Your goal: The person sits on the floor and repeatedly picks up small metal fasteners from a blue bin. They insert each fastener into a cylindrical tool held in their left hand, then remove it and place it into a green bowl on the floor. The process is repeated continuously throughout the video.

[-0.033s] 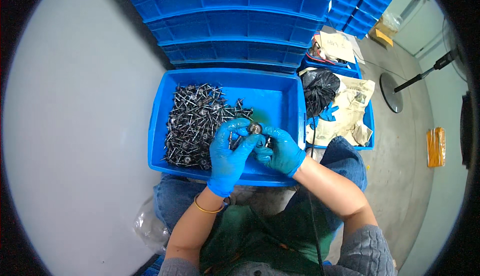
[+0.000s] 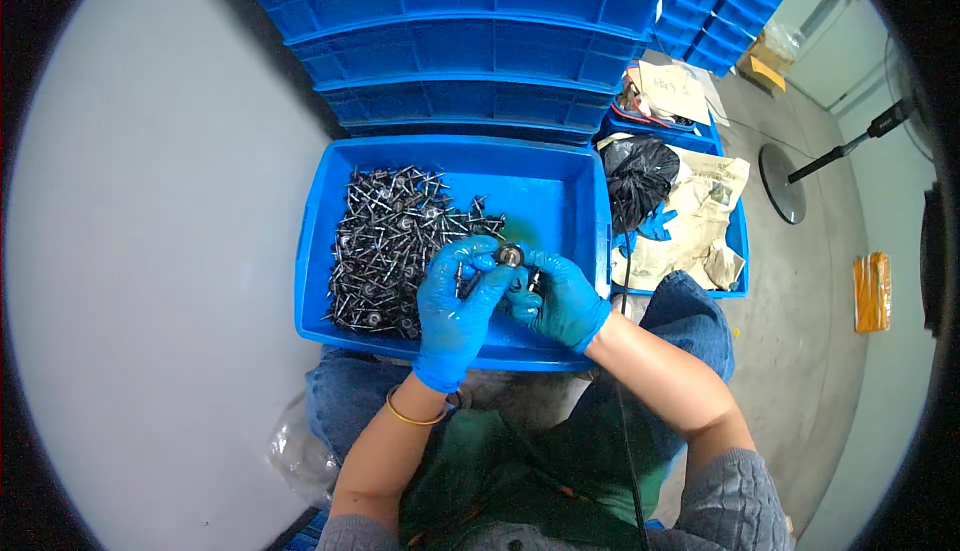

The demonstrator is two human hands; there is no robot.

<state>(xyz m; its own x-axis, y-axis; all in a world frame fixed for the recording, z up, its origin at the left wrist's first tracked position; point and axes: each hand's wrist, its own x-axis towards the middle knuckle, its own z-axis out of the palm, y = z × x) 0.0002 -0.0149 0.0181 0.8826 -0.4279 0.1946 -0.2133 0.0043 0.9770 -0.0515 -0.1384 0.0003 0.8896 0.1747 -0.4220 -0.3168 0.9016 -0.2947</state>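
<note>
Overhead, both gloved hands meet over the blue bin's near wall. The left hand and right hand together pinch a small round metal part between fingertips. A heap of dark screws fills the bin's left half; its right half is bare. Stacked blue crates crowd the far edge; a black bag sits right.

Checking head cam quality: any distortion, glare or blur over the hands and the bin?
Head view: strong fisheye, blue bin edges bow, black vignette at corners; even light, no glare; left hand and right hand sharp; screws fine but individually hard to resolve.
</note>
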